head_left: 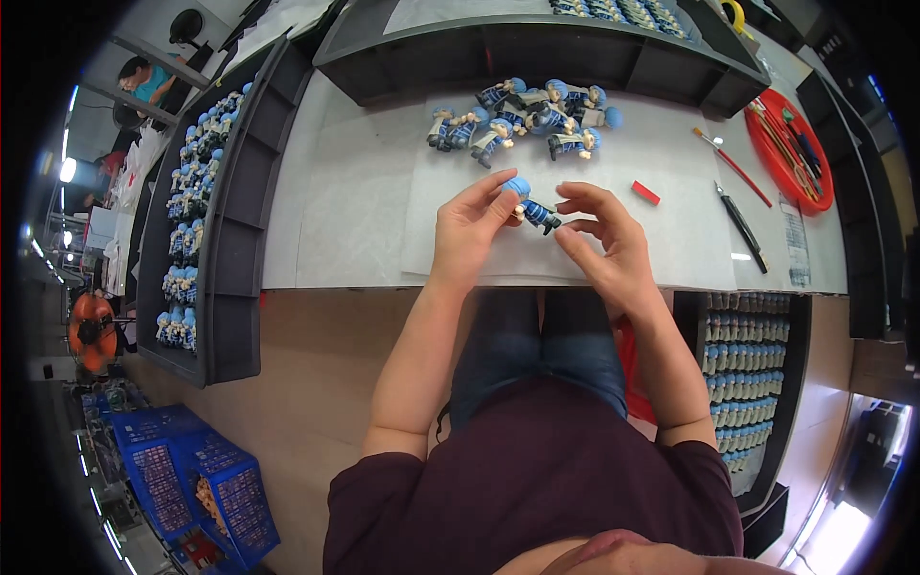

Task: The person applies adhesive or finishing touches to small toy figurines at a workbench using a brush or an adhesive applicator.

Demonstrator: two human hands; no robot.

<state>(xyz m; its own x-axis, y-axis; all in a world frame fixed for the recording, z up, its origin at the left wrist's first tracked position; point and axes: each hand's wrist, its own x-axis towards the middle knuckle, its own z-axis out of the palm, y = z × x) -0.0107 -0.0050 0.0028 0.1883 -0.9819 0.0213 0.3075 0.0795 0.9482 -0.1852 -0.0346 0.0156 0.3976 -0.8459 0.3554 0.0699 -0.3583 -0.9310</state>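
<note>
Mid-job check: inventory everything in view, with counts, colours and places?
Blue-capped toy figurine: one, blue and dark, in left hand
Loose blue-capped figurines: about a dozen, overlapping, table centre
Black rectangular trays: three holding figurines, left, back, lower right
Pale table: one, centre
Small red block: one, right of right hand
Red-handled brush: one, table right
Black pen-like tool: one, below brush
Red oval tool tray: one, far right
Blue plastic crates: at least two, lower left
Orange fan: one, left
Co-worker: one, teal top, upper left
Distant clutter: too blurred to count
Left hand: one, holding figurine
Right hand: one, beside figurine's feet
</note>
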